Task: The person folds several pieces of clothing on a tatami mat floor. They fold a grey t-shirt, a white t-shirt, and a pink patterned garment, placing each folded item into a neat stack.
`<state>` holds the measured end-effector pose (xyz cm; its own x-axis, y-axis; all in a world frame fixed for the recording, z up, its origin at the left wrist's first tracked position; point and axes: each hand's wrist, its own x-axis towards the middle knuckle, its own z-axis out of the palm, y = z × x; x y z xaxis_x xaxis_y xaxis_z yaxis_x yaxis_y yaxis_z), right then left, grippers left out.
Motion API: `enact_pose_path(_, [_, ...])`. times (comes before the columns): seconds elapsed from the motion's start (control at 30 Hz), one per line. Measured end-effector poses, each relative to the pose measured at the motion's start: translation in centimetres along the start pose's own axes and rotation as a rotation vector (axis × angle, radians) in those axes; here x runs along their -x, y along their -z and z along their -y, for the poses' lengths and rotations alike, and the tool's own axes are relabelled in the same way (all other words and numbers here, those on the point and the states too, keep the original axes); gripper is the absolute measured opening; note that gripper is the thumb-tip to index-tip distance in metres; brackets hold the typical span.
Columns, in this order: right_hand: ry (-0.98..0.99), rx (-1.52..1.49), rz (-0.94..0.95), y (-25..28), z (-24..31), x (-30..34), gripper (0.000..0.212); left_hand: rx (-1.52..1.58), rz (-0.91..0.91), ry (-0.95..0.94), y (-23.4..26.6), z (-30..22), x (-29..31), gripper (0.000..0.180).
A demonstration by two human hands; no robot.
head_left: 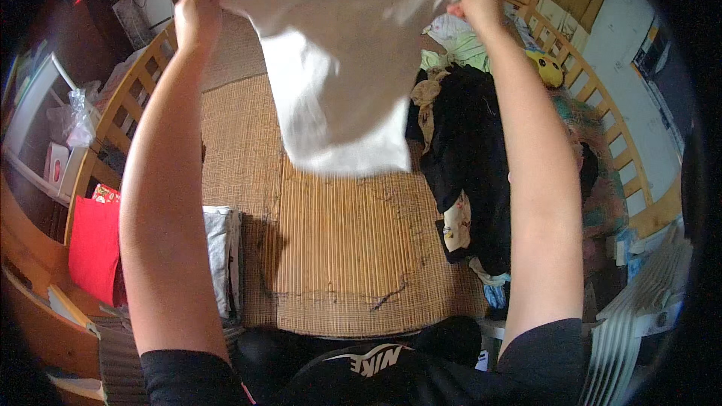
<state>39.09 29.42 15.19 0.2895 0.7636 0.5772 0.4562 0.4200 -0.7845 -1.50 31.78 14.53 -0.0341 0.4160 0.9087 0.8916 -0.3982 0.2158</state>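
Observation:
Both my arms reach forward and hold a white shirt (346, 68) stretched out in the air. My left hand (198, 15) is closed on its left upper corner, and my right hand (478, 4) pinches the right upper corner. The cloth hangs down between them, its lower edge blurred, over a woven bamboo mat (338, 240). Part of the shirt lies in shadow. Its top edge is crumpled, so the collar cannot be made out.
Dark clothes (470, 135) lie heaped on the right of the mat, with pale clothes (459, 41) behind. Folded grey cloth (218, 256) and red cloth (96, 248) are at the left. A yellow plush toy (547, 68) rests by the wooden bed rail (620, 135).

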Motion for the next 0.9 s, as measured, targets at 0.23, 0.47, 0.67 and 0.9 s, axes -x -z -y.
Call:
enact_pose_path(0.23, [0.440,0.178,-0.222,2.2,-0.1,3.5,0.013,0.155,-0.216,-0.171,4.8,-2.3,3.0,0.011])
enact_pose_path(0.47, [0.332,0.255,-0.099,2.2,-4.5,19.4,0.008,0.079,0.045,-0.030,7.3,-2.5,21.1,0.006])
enact_pose_path(0.67, [-0.051,0.372,0.117,2.8,-12.0,36.0,0.007,0.207,0.594,0.325,9.4,-3.9,37.0,0.008])
enact_pose_path(0.9, [-0.133,0.700,0.463,4.3,-14.7,45.0,0.009,0.000,1.238,0.331,12.9,-3.7,41.2,0.010])
